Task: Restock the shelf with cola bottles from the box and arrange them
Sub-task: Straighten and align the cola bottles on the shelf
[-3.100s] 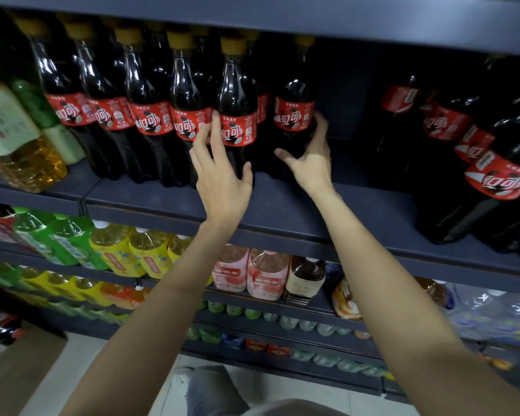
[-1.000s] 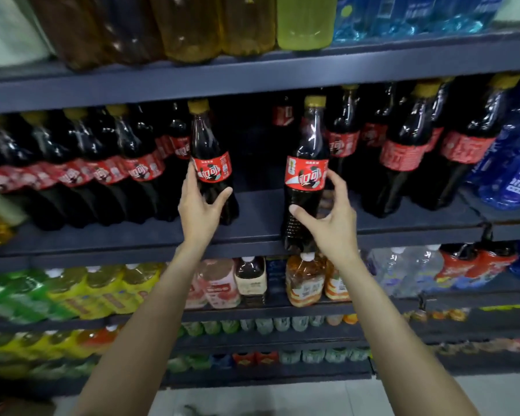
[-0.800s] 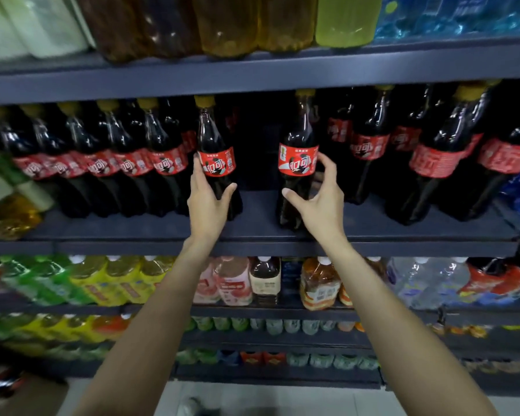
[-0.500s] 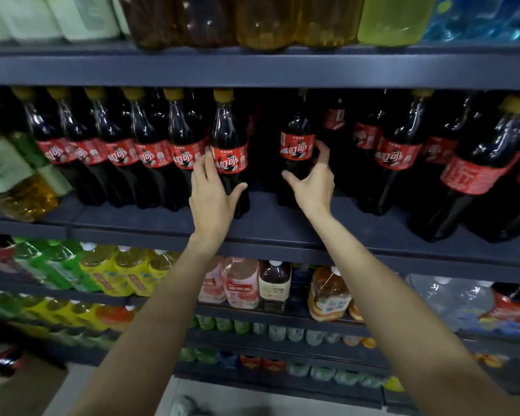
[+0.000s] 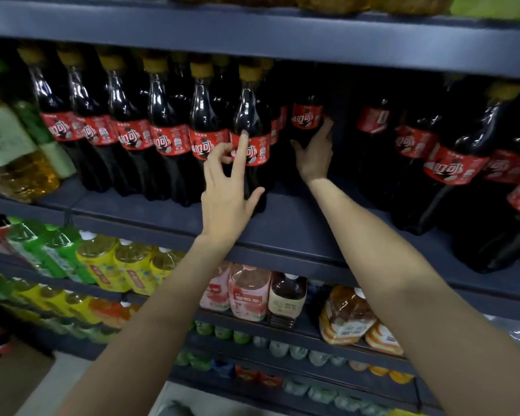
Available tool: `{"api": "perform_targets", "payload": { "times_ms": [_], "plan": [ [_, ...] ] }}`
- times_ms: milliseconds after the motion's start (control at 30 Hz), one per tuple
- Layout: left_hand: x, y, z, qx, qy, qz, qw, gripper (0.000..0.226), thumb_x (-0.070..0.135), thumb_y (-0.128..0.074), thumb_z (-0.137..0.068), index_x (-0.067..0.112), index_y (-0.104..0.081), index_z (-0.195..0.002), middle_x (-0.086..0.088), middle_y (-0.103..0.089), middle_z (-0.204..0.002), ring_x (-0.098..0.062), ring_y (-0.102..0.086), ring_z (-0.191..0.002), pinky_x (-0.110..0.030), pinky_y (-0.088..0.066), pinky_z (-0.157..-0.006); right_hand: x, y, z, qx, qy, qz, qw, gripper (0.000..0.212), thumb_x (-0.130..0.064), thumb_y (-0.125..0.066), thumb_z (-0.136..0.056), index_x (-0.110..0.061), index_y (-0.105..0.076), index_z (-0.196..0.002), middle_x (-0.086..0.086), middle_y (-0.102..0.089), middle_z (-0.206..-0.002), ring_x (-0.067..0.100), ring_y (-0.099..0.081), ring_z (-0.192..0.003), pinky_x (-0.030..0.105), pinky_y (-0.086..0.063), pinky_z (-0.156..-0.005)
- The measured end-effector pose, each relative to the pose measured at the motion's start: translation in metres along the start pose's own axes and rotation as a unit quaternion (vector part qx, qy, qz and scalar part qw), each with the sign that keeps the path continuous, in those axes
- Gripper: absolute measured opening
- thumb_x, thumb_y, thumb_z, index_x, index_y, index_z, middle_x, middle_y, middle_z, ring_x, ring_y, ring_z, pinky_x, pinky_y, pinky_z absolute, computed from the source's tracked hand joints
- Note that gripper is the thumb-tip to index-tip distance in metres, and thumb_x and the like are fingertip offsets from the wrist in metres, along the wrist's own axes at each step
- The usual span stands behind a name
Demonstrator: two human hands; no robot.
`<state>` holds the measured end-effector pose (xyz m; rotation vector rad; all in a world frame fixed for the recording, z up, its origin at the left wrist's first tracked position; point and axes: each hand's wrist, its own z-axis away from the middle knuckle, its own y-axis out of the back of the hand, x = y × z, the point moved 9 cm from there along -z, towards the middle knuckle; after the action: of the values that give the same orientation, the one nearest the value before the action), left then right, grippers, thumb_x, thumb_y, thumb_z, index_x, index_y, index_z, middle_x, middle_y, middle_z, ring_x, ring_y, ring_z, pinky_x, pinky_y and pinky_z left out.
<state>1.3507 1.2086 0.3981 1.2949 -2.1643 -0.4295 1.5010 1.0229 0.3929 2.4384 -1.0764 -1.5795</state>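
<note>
Two bare forearms reach up from the lower edge toward a dark shelf (image 5: 285,226). The shelf's front strip lies bare under both wrists, the widest free room in view, and runs right to a cluster of larger cola bottles (image 5: 454,172).

Left hand (image 5: 225,190): fingers (image 5: 241,148) spread, forefinger laid up the red label of the end bottle (image 5: 251,139), thumb out to the right near its base; nothing is gripped. The end bottle stands upright and closes a front row (image 5: 126,130) of yellow-capped cola bottles that stand shoulder to shoulder to the left.

Right hand (image 5: 314,156): reaching deeper, fingers curled about the lower body of the rear bottle (image 5: 307,121), which stands upright in the dark gap behind the front line. How firmly the fingers close cannot be told. The gap separates the row from the right-hand cluster; further bottles stand in shadow behind.

An upper shelf (image 5: 282,34) sits close over the caps, leaving little headroom. At far left, a yellow oil bottle (image 5: 15,163) borders the row. Below, lower shelves carry yellow drinks (image 5: 123,265), pink drinks (image 5: 246,295) and small bottles; pale floor (image 5: 72,382) shows at the bottom.
</note>
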Motion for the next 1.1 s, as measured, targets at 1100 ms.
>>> {"api": "perform_targets", "payload": {
  "times_ms": [1100],
  "plan": [
    [0.138, -0.166, -0.028, -0.278, 0.051, 0.396, 0.873, 0.068, 0.014, -0.063, -0.089, 0.015, -0.027, -0.146, -0.009, -0.043, -0.142, -0.013, -0.046, -0.122, -0.029, -0.041, -0.102, 0.040, 0.226, 0.101, 0.272, -0.018, 0.136, 0.953, 0.071, -0.026, -0.072, -0.080, 0.000, -0.035, -0.135, 0.019, -0.042, -0.129, 0.032, -0.044, -0.117, 0.016, -0.029, -0.084]
  ]
}}
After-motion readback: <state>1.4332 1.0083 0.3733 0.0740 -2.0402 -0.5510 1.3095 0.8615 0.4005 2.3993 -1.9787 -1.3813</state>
